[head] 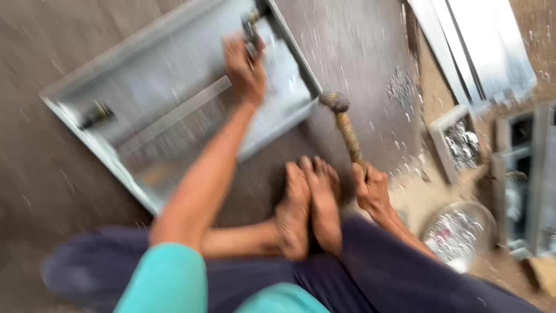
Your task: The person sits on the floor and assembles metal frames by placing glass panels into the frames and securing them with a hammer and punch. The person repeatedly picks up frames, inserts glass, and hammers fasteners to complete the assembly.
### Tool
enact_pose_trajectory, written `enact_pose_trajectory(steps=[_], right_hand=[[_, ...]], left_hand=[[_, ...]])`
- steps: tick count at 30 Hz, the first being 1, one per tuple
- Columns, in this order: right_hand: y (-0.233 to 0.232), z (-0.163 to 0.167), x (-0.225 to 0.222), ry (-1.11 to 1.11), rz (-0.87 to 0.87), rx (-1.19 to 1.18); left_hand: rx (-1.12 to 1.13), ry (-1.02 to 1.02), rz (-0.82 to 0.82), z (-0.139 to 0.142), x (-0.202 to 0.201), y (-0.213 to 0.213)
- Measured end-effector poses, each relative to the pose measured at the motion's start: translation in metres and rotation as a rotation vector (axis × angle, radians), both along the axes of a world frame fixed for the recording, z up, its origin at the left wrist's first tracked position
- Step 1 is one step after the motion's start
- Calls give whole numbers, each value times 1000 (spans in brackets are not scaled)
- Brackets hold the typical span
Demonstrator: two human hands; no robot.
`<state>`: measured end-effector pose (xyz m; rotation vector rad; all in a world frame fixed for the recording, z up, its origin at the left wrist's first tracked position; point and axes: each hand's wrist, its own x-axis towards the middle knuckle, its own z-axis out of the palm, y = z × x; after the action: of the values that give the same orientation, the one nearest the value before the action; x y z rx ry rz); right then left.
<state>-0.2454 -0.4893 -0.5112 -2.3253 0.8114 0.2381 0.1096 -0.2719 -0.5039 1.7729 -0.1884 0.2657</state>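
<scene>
The picture is blurred by motion. My left hand point(244, 65) reaches forward over a shallow grey metal tray-like frame point(139, 110) on the floor and grips a small dark metal piece point(252, 29) near the frame's far right corner. My right hand point(370, 188) holds a hammer point(346, 126) by its wooden handle, with the head resting beside the frame's right corner. My bare feet point(310, 203) are crossed just in front of me, between both hands.
A small open box of metal parts point(460, 142) and a round bowl of shiny pieces point(457, 232) sit on the right. Long metal sections point(475, 40) lie at the top right. Metal scraps point(399, 87) litter the floor.
</scene>
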Motion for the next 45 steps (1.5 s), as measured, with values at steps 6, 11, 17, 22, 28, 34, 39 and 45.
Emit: enact_pose_trajectory(steps=[6, 11, 17, 22, 28, 34, 39, 45], right_hand=[[-57, 54, -31, 55, 194, -312], [-125, 20, 74, -288, 142, -300], [-159, -4, 167, -422, 233, -330], [-126, 30, 169, -300, 285, -375], [2, 27, 180, -627, 628, 79], [111, 7, 288, -378, 764, 25], [56, 31, 216, -578, 699, 8], [-36, 57, 37, -244, 449, -473]], left_hand=[[356, 78, -97, 37, -127, 104], [745, 150, 10, 18, -195, 156], [618, 202, 43, 11, -143, 120], [503, 324, -136, 32, -117, 117], [502, 331, -206, 106, -90, 127], [603, 23, -219, 154, -46, 135], [528, 193, -181, 89, -85, 102], [396, 306, -155, 16, -115, 84]])
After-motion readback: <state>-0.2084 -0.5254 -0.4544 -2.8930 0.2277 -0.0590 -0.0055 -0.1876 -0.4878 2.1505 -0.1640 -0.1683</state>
